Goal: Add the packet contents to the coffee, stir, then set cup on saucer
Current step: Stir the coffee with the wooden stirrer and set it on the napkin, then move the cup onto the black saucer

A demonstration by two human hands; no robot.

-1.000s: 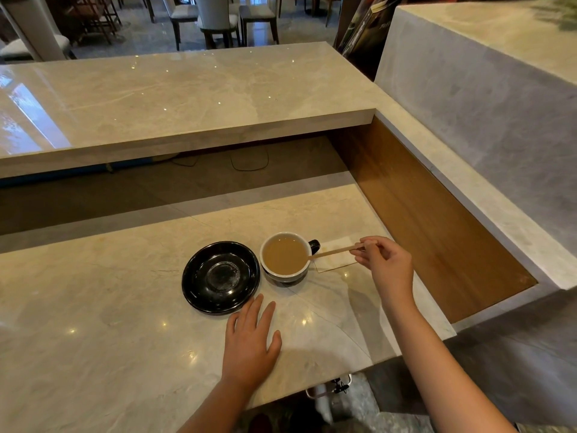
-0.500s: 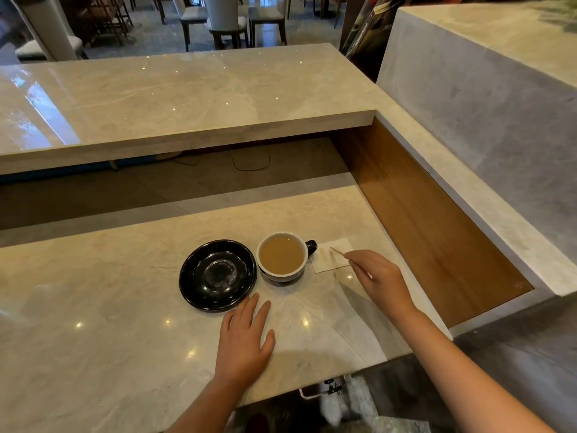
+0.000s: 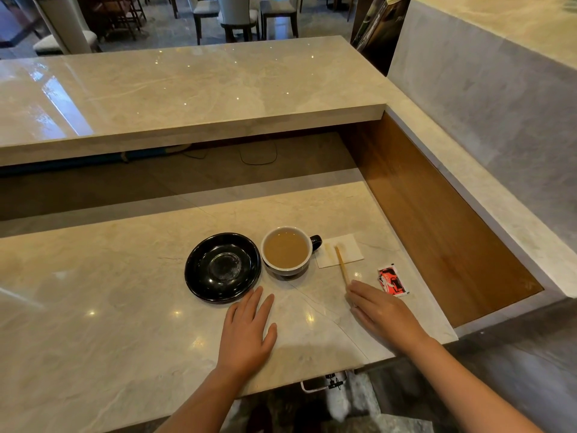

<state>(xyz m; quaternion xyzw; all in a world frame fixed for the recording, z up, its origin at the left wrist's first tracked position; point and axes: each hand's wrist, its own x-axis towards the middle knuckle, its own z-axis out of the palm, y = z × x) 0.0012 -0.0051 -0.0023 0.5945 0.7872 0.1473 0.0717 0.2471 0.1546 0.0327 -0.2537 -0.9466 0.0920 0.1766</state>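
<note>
Fingers [image 3: 359, 292] flat, empty; we judge the full cup [image 3: 286, 250] fragile, spill-prone, best lifted by its handle [image 3: 316, 241].

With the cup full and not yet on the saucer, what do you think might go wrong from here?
The cup is filled nearly to the rim, so lifting it across to the saucer may slop coffee. The stirrer lies half off the napkin, near the right hand, which could knock it. The cup's handle points away from the left hand.
</note>
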